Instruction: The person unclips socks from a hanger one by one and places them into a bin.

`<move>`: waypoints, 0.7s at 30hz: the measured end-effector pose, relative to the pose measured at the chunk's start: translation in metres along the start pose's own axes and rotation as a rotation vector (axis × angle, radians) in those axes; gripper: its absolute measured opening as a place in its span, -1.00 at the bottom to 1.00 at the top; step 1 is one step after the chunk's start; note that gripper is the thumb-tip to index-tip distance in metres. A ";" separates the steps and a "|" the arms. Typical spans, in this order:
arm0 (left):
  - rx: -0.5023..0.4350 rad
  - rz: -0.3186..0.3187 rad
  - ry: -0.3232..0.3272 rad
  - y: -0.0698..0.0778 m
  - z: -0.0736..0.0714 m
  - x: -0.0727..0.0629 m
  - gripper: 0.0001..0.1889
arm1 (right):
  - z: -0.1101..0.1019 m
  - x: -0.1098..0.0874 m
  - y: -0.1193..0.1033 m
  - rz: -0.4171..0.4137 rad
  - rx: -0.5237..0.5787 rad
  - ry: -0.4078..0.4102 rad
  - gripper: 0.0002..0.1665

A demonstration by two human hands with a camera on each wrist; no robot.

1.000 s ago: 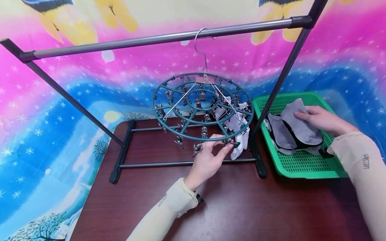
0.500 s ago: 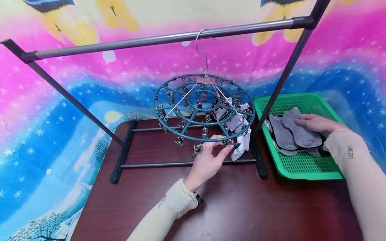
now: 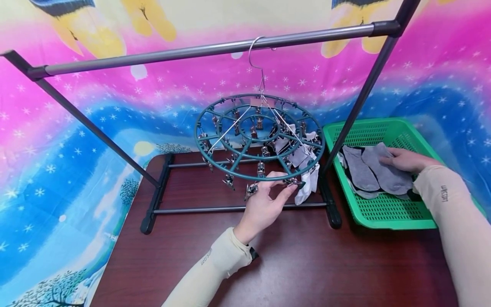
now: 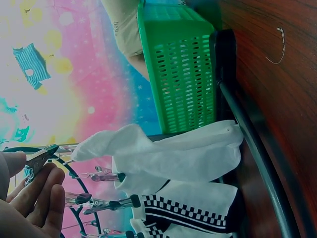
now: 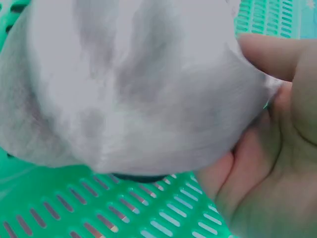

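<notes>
In the head view, my left hand [image 3: 262,207] is at the front rim of a round green clip hanger [image 3: 245,175]. Thumb and fingers pinch a metal clip [image 4: 40,157] there; the left wrist view shows no fabric in it. Over the basket [image 3: 383,224] at right, my right hand [image 3: 408,160] holds a grey sock [image 3: 387,170] by one edge. That sock [image 5: 158,109] fills much of the right wrist view, with the thumb above it and fingers partly hidden beneath. Another grey sock [image 3: 358,168] lies beside it on a small pile.
A metal rack [image 3: 207,51] stands on the dark wooden table [image 3: 303,264], with the hanger hooked on its top bar. White socks [image 4: 188,153] and a checker-striped sock [image 4: 188,206] hang from clips at the hanger's right. The rack's right post [image 3: 360,98] rises between hanger and basket.
My right hand has lowered the grey sock onto the pile in the basket, and the sock now lies flatter beside the other. The left hand keeps its place on the clip.
</notes>
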State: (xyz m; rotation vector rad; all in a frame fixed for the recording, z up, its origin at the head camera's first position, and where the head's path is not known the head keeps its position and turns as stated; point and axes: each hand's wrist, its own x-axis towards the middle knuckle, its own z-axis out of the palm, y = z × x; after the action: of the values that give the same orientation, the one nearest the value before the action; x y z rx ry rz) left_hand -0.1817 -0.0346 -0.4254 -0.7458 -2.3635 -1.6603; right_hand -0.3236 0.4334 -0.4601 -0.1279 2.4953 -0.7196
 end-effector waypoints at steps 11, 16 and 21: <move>-0.010 -0.036 -0.006 0.001 -0.001 -0.002 -0.71 | 0.001 0.000 0.004 -0.054 -0.106 0.086 0.31; -0.010 -0.020 0.003 0.000 -0.001 -0.002 -0.70 | 0.003 0.000 0.003 -0.039 -0.189 0.104 0.22; 0.005 -0.018 0.004 0.002 -0.001 -0.002 -0.74 | 0.005 -0.003 0.002 0.004 -0.242 0.102 0.08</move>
State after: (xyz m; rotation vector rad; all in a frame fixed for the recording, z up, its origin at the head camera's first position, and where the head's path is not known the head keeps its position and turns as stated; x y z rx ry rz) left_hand -0.1793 -0.0360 -0.4243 -0.7219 -2.3785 -1.6604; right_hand -0.3187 0.4338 -0.4632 -0.1774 2.6719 -0.4291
